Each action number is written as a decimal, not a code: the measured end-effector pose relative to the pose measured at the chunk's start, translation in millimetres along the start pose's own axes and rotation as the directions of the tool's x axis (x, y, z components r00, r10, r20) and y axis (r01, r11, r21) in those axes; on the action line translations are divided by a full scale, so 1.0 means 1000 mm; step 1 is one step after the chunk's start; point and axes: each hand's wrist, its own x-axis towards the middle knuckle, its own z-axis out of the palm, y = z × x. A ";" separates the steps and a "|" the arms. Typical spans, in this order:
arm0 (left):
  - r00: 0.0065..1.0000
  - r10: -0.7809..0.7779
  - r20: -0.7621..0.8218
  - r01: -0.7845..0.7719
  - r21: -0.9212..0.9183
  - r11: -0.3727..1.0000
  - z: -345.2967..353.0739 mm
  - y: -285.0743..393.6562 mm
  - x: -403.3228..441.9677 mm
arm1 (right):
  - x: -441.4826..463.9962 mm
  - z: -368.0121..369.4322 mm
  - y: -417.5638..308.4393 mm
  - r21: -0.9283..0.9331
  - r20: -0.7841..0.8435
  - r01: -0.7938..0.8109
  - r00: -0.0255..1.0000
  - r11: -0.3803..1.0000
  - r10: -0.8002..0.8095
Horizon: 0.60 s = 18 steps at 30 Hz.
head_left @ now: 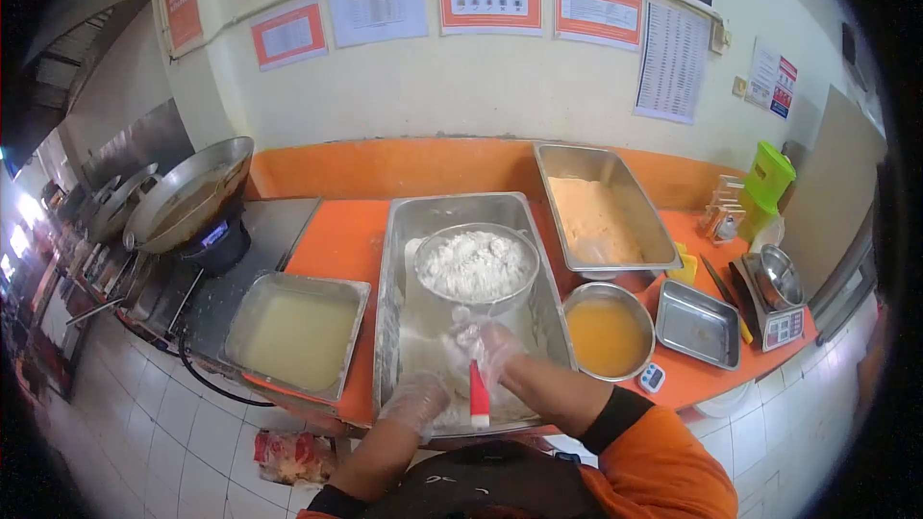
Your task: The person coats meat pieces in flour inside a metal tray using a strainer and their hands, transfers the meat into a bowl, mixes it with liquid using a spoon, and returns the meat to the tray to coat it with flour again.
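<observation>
A round metal strainer heaped with white floured pieces sits within a deep steel pan that has loose flour on its bottom. Its red handle with a white end points toward me. Wrapped in a clear plastic glove, my right hand is closed around the handle's neck, close below the strainer's rim. My left hand, also gloved, is low in the near left corner of the pan; its fingers are blurred and partly hidden.
Pale liquid fills a tray at left, beside a large wok. At right are an orange-liquid bowl, a deep pan of orange-tinted powder, a shallow tray, a timer, a knife and a scale.
</observation>
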 end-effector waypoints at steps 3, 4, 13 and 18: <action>1.000 0.003 0.021 0.000 -0.163 0.987 0.013 -0.006 0.010 | 0.006 -0.003 -0.004 0.134 -0.114 -0.065 0.990 0.989 0.081; 1.000 0.000 0.014 0.001 -0.123 0.992 0.016 -0.006 0.007 | 0.007 0.000 -0.010 0.148 -0.170 -0.078 0.980 0.986 0.103; 0.994 -0.021 -0.109 -0.016 -0.333 0.943 0.084 -0.062 0.089 | 0.022 0.001 0.037 0.187 0.092 0.061 0.993 0.980 -0.080; 0.981 0.158 -0.114 -0.117 0.301 0.946 0.031 -0.047 0.035 | 0.055 -0.013 0.035 0.324 0.146 -0.029 0.989 0.946 -0.020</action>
